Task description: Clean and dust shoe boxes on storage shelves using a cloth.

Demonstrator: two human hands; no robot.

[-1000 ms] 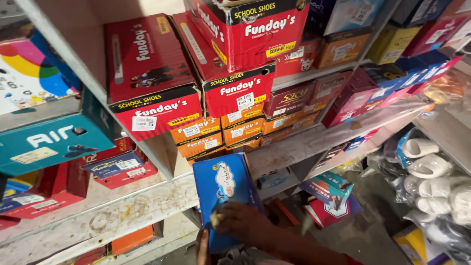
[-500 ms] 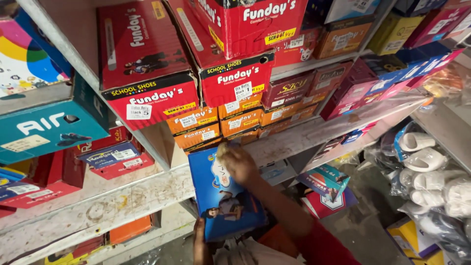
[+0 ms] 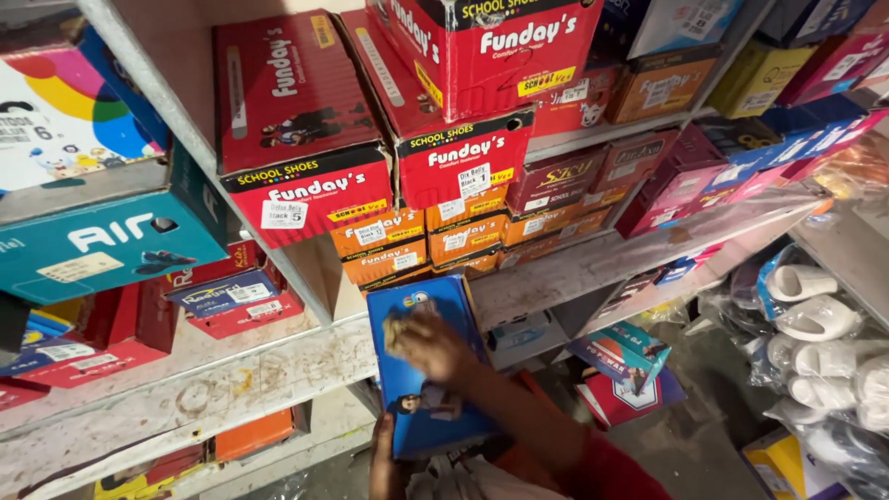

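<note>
A blue shoe box (image 3: 421, 407) with a cartoon figure on its lid stands tilted in front of the metal shelf edge (image 3: 278, 370). My left hand (image 3: 381, 460) grips the box's lower left edge from below. My right hand (image 3: 437, 348), in a red sleeve, lies flat on the lid and presses a small yellowish cloth (image 3: 395, 331) against its upper part.
Red shoe boxes (image 3: 306, 139) and orange ones (image 3: 398, 243) are stacked on the shelves above. A teal box (image 3: 102, 243) sits at the left. White sandals in plastic bags (image 3: 815, 315) hang at the right. More boxes (image 3: 620, 370) lie on the floor below.
My right hand slid up the lid from its lower part to the top edge, then came back down a little. The blue box stayed in my left hand.
</note>
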